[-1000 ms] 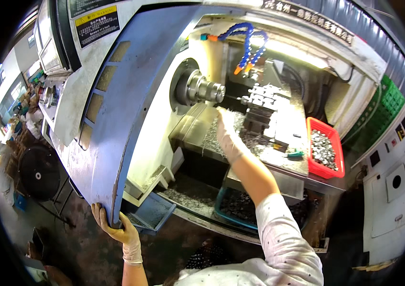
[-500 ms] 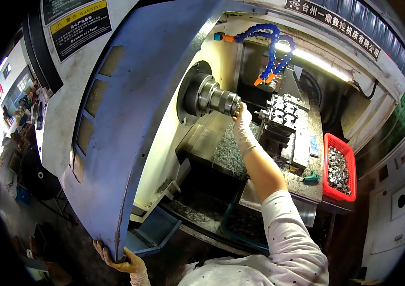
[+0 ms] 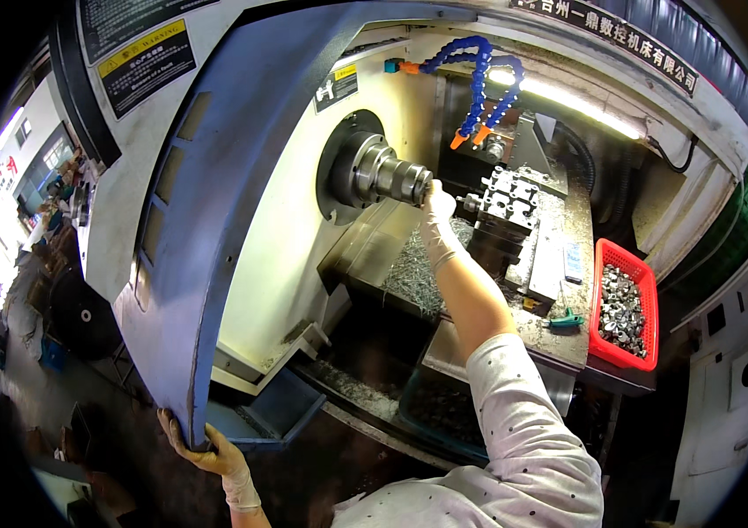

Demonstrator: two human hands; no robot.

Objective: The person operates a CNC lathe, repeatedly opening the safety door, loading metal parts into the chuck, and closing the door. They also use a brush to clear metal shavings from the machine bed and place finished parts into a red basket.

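My left hand [image 3: 209, 456], in a stained pale glove, wraps round the lower edge of the blue machine door [image 3: 206, 255]. Inside the lathe, my gloved right hand [image 3: 438, 208] is at the front face of the round steel chuck [image 3: 400, 179], with its fingers closed together. Whatever its fingertips hold there is hidden by the hand. Just right of that hand stands the tool block [image 3: 508, 201], with several cutter holders bolted on it. Blue coolant hoses [image 3: 479, 79] with orange nozzles hang above, behind the hand.
A red plastic basket [image 3: 601, 343] full of small metal parts stands right of the carriage. Near it lie a green-handled tool [image 3: 565, 321] and a small blue box [image 3: 573, 262]. Curled metal chips [image 3: 416, 273] lie below the chuck. A blue tray [image 3: 281, 409] juts out under the door.
The door has slid left with my left hand on it, baring a sticker on the inner wall. My right hand stays at the chuck face. The view has shifted slightly.
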